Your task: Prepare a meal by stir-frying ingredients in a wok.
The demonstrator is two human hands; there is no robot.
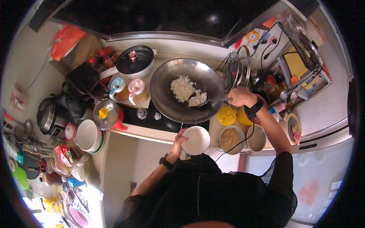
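Note:
A large metal wok (165,102) sits on the black stove. White rice (182,89) lies in its middle, partly in a loose pile and partly on the head of a metal spatula (218,99). My right hand (242,97) is closed around the spatula's handle at the wok's right rim. My left hand (178,142) holds a white bowl (196,140) by its left side, just in front of the wok. The bowl looks empty inside, tilted slightly.
Right of the bowl stand a bowl of tan, crumbly food (230,139), another bowl (256,138) and a yellow-lidded container (226,115). Pot lids (243,67) lean at the back right. A lidded pot (135,61), oil jugs (137,88) and a red-handled pan (106,114) stand left.

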